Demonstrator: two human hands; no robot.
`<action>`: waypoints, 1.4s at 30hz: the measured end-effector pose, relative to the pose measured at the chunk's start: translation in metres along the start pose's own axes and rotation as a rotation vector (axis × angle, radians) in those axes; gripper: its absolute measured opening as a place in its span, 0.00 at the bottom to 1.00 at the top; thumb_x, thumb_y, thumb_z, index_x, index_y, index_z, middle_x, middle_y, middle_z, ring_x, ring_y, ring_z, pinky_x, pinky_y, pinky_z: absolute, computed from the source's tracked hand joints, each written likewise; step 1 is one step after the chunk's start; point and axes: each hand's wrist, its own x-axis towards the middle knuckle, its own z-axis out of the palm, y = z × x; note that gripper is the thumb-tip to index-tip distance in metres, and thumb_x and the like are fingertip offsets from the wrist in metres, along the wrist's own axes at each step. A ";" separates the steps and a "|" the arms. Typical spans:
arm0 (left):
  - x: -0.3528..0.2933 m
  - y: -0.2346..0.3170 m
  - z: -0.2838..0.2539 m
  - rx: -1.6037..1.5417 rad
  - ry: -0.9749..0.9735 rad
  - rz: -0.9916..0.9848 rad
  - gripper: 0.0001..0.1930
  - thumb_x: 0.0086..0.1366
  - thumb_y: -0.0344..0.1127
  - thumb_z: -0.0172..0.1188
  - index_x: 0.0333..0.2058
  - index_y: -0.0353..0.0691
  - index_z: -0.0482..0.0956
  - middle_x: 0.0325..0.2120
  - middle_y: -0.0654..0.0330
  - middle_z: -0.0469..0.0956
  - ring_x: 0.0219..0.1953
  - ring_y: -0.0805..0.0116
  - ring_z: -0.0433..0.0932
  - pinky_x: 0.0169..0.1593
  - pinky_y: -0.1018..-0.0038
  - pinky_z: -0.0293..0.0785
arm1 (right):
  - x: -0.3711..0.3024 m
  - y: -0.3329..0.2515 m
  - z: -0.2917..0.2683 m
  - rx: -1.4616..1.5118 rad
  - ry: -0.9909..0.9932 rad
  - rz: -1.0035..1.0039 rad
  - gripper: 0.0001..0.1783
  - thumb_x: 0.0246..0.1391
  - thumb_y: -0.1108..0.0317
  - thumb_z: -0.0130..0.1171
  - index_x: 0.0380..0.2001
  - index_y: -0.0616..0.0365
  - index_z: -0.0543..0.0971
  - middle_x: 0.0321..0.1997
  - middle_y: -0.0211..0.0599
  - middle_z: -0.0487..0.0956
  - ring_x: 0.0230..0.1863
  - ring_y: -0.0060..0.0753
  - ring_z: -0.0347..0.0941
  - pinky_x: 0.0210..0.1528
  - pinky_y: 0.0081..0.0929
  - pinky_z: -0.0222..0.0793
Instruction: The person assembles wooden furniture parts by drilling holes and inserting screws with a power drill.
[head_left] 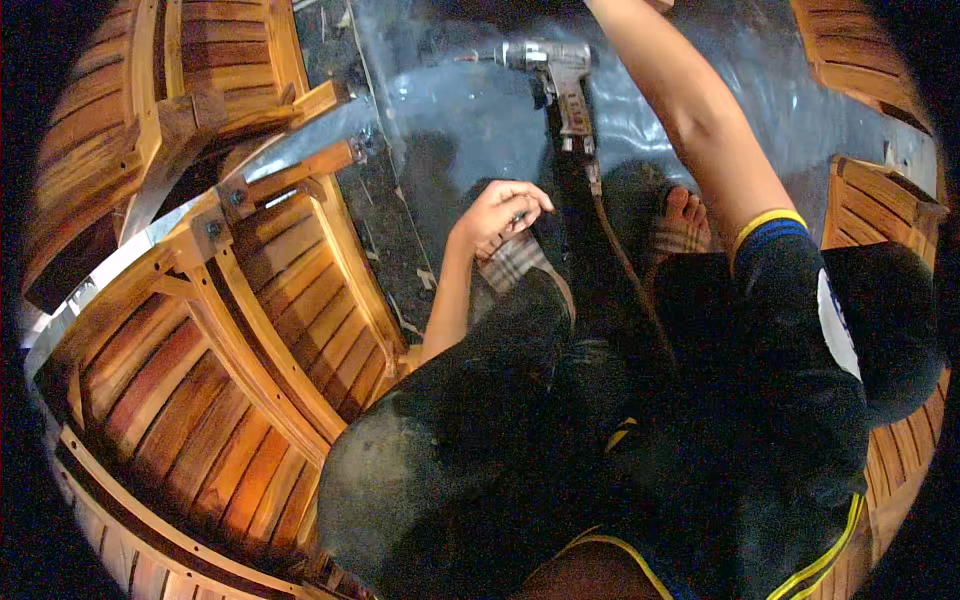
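Note:
My left hand [503,215] hovers by my left foot, its fingers curled inward. A small dark spot shows between the fingers, too small to name. My right arm [700,110] stretches forward past the top edge, so the right hand itself is out of the picture. Between the two arms a silver pistol-grip air drill [568,85] lies on the dark sheet [440,130], its bit pointing left. A hose [625,255] runs from its handle back toward me, between my feet. Neither visible hand nor arm touches the drill.
Slatted wooden furniture pieces [200,400] crowd the left side, with a curved frame piece [290,370] close to my left knee. Another slatted wooden part [880,210] stands at the right, and one more [865,55] at the far right. My right foot [683,222] rests beside the hose.

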 end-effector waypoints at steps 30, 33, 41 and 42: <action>0.037 -0.041 0.116 1.646 -0.207 -0.356 0.11 0.58 0.33 0.55 0.39 0.47 0.83 0.41 0.60 0.81 0.44 0.61 0.81 0.40 0.65 0.78 | 0.002 -0.007 0.002 0.056 -0.006 0.075 0.15 0.48 0.60 0.54 0.27 0.63 0.80 0.31 0.52 0.79 0.39 0.55 0.75 0.43 0.46 0.70; 0.038 -0.048 0.114 1.638 -0.232 -0.228 0.11 0.58 0.33 0.56 0.39 0.45 0.83 0.41 0.59 0.81 0.43 0.60 0.81 0.38 0.64 0.79 | 0.012 0.000 0.002 0.003 0.001 0.075 0.15 0.47 0.59 0.55 0.26 0.62 0.80 0.30 0.52 0.79 0.37 0.55 0.76 0.41 0.47 0.71; 0.036 -0.061 0.118 1.624 -0.217 -0.273 0.10 0.57 0.34 0.57 0.37 0.45 0.83 0.40 0.59 0.81 0.40 0.59 0.82 0.36 0.64 0.79 | 0.000 -0.005 0.011 0.024 -0.020 0.090 0.15 0.46 0.59 0.55 0.26 0.61 0.80 0.30 0.52 0.79 0.36 0.55 0.76 0.41 0.47 0.71; 0.033 -0.059 0.117 1.611 -0.213 -0.277 0.10 0.57 0.34 0.57 0.36 0.45 0.83 0.39 0.59 0.81 0.40 0.58 0.82 0.36 0.64 0.79 | -0.003 -0.009 0.013 0.050 -0.015 0.105 0.15 0.46 0.59 0.55 0.27 0.61 0.80 0.30 0.52 0.79 0.37 0.55 0.76 0.41 0.47 0.71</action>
